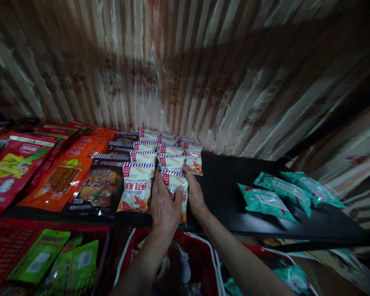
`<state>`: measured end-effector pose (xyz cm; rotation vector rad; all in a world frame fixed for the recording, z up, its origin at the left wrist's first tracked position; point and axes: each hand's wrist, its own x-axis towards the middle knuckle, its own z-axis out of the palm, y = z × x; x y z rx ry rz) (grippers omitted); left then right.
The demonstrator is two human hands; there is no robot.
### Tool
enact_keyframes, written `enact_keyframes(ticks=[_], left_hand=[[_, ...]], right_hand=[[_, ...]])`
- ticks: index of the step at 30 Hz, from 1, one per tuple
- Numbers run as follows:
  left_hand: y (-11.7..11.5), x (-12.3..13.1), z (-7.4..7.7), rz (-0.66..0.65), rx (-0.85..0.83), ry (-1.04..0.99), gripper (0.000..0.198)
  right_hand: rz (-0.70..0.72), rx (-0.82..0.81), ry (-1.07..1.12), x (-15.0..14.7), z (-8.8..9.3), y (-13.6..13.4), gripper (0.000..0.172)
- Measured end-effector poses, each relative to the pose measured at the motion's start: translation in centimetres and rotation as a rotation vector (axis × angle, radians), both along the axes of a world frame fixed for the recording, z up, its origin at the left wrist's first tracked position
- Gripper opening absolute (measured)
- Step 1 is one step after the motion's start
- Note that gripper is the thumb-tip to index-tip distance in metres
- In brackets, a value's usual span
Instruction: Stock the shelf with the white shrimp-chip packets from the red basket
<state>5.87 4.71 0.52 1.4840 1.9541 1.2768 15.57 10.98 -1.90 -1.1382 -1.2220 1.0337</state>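
White snack bags with striped tops and red shrimp pictures stand in rows on the black shelf (222, 181). My left hand (166, 201) and my right hand (194, 191) are on either side of the front bag (174, 183) in the second row. The left palm lies along its left side with the thumb over its front. The right fingers rest at its right edge, partly hidden behind it. Left of my hands stands another white bag (137, 187). A further white bag (194, 158) stands just behind my right fingertips.
Dark chip bags (100, 185), orange bags (69, 172) and red bags (18, 164) fill the shelf's left. Teal packets (268, 201) lie at its right. Below are red baskets (200, 250) and green packets (40, 255). Behind hangs corrugated sheeting (172, 74).
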Motion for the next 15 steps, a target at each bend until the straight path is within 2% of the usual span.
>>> enact_keyframes(ticks=[6,12,15], left_hand=[[0.9,-0.3,-0.4,-0.045,0.076,0.003,0.064],[1.2,-0.7,0.2,-0.114,-0.04,-0.026,0.071],[1.5,-1.2,0.8,-0.139,-0.086,-0.117,0.07]], right_hand=[[-0.015,-0.008,-0.007,-0.1,0.4,0.2,0.049],[-0.047,-0.006,0.019,0.0,0.4,0.5,0.047],[-0.049,0.013,0.006,0.0,0.1,0.5,0.05]])
